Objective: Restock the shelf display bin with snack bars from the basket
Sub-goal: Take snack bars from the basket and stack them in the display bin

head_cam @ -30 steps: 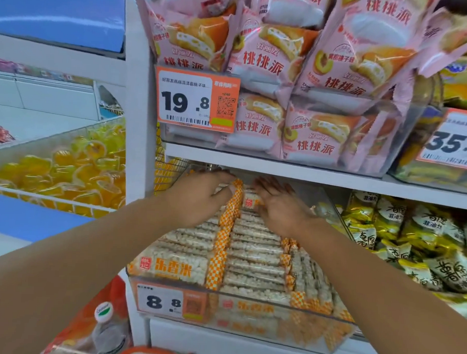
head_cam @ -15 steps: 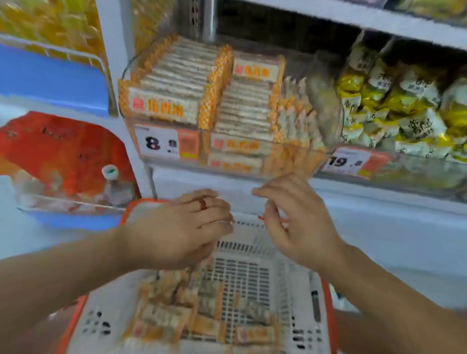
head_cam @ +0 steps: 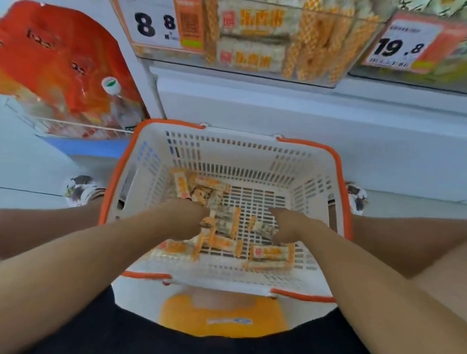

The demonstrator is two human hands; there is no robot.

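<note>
Left hand (head_cam: 184, 220) is down inside the basket (head_cam: 254, 151), knuckles up, sitting right on top of the loose pile of snack bars (head_cam: 220, 216). Its fingers curl down into the wrappers, but they're tucked out of sight under the hand, so honestly can't tell if it's got hold of a bar or is just resting there. Bars spill out past it on three sides: a few up toward the far wall of the basket, some just under the wrist near the front, and more fanning off to the right.

Moving across, the middle of the basket floor has a scatter of those orange-checked wrappers lying at all angles, between the two hands.

Right hand (head_cam: 289, 226) is in the basket too, lower right of the pile, fingers pointing down at a couple of bars just beside it. Same story, the fingertips are hidden and blurry, so no call on whether it's pinching anything. One bar lies flat just in front of that wrist.

Up top, well apart from both hands, the clear shelf bin (head_cam: 257, 69) is stacked with the same bars, with a price tag (head_cam: 158, 20) reading 8.8 on its left front. Off to the left sits a wire rack of red packets (head_cam: 54, 51).
</note>
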